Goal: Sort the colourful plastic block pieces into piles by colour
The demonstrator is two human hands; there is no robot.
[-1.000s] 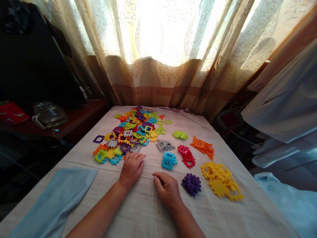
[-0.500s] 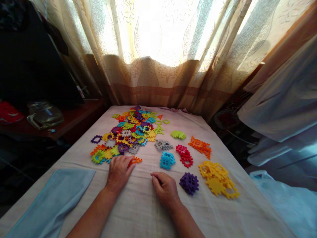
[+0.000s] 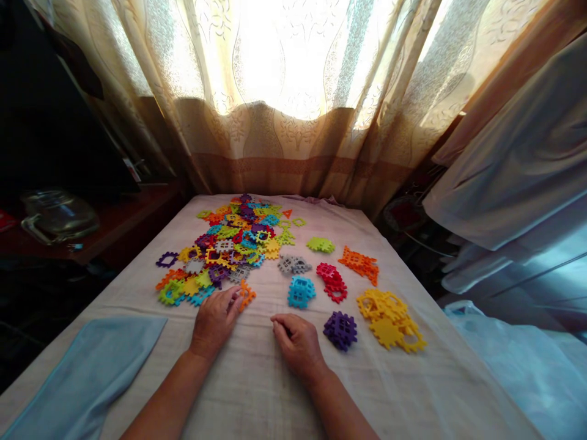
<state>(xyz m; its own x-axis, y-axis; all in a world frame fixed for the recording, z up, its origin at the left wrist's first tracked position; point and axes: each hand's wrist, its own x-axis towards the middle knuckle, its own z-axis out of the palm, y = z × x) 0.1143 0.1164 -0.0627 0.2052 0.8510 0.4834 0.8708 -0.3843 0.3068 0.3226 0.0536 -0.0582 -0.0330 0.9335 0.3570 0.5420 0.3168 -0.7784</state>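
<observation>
Orange toothed piece sits left of centre, a bit below mid-frame, at the fingertips of the left hand — that hand pinches it between thumb and fingers, far side of the grip hidden. The right hand is curled into a loose fist right of lower centre, no piece visible in it. Piece looks like moulded plastic: likely very light, stiff, hardly fragile, maybe a touch slick on its smooth faces. Best hold is probably thumb and index across the rim, where the teeth give some bite. Flat on the cloth-covered worktop it would be fiddly to get a nail under, so a tipped-up edge helps. Mixed heap lies up and left of it, pieces overlapping — teeth there could snag neighbours when one is pulled. Right of centre: cyan stack, purple stack, yellow stack, orange stack. Lift those by the outer edges; layers look loose and may slide.
</observation>
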